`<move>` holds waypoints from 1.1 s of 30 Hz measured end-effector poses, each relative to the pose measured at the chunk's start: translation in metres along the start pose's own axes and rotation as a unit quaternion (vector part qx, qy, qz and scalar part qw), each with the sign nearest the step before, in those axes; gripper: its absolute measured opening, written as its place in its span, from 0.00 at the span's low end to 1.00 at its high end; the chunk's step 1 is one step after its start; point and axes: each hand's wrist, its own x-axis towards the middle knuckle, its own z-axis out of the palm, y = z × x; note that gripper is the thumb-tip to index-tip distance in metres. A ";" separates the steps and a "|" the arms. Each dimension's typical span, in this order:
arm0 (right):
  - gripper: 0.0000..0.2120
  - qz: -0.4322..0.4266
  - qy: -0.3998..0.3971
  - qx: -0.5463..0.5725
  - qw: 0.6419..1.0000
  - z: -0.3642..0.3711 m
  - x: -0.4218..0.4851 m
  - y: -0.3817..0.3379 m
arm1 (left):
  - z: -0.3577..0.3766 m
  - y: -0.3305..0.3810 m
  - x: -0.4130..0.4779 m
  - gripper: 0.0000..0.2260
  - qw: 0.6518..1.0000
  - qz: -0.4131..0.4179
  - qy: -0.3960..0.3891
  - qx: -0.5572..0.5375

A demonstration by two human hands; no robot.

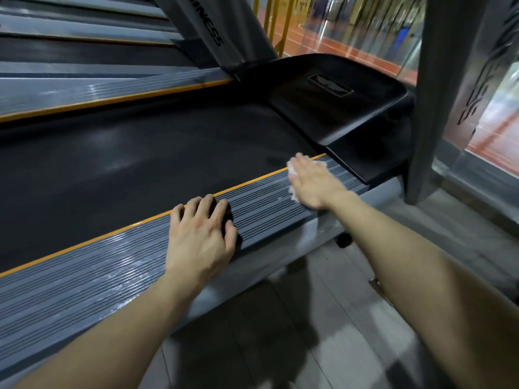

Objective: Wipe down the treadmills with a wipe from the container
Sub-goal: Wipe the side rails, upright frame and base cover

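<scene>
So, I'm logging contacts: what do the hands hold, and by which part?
The right hand presses a wipe flat on the rail, palm over its middle. The left hand rests on the rail, holding nothing.

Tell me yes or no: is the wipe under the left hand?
No, the white wipe lies under the flat right hand, while the left hand rests bare on the ribbed side rail.

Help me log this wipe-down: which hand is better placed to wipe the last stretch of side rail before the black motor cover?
Right. The right hand presses the white wipe on the side rail, close to the motor cover. The left hand rests bare on the rail farther back.
</scene>
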 end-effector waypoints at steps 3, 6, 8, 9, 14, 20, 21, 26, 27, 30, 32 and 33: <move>0.32 0.123 0.017 0.093 0.988 0.008 -0.007 0.023 | 0.003 -0.001 0.001 0.19 1.000 0.001 -0.002 -0.004; 0.32 0.149 0.101 0.105 0.978 0.037 -0.057 0.015 | 0.005 -0.003 0.000 0.21 1.000 0.001 -0.007 0.000; 0.32 0.156 0.152 0.089 0.972 0.055 -0.089 0.014 | 0.003 -0.002 -0.001 0.21 1.000 0.005 -0.005 0.002; 0.31 0.164 0.149 0.083 0.972 0.057 -0.092 0.016 | 0.003 -0.001 -0.001 0.21 1.000 0.004 -0.004 0.003; 0.30 0.172 0.074 0.123 0.974 0.029 -0.020 0.009 | 0.003 -0.002 -0.002 0.22 1.000 0.003 -0.005 -0.001; 0.31 0.070 0.106 0.145 0.981 0.030 -0.019 -0.061 | 0.000 -0.001 -0.002 0.22 1.000 0.000 0.013 -0.012; 0.31 0.045 0.115 0.148 0.981 0.030 -0.031 -0.062 | 0.000 -0.001 -0.003 0.22 1.000 0.000 0.015 -0.011; 0.24 0.111 0.155 0.114 0.975 0.037 -0.061 0.016 | 0.002 -0.001 -0.003 0.22 1.000 0.003 0.019 -0.011; 0.26 0.151 0.157 0.121 0.968 0.040 -0.062 0.035 | 0.002 -0.001 -0.003 0.22 1.000 0.003 0.022 -0.009; 0.30 0.221 0.185 0.160 0.944 0.046 -0.056 0.024 | 0.003 -0.001 -0.002 0.21 1.000 0.000 0.024 -0.005; 0.30 0.194 0.233 0.155 0.940 0.051 -0.063 -0.029 | 0.002 0.000 -0.003 0.21 1.000 -0.001 0.024 -0.004; 0.29 0.149 0.253 0.161 0.942 0.055 -0.072 -0.061 | 0.002 0.000 -0.003 0.21 1.000 -0.002 0.027 -0.004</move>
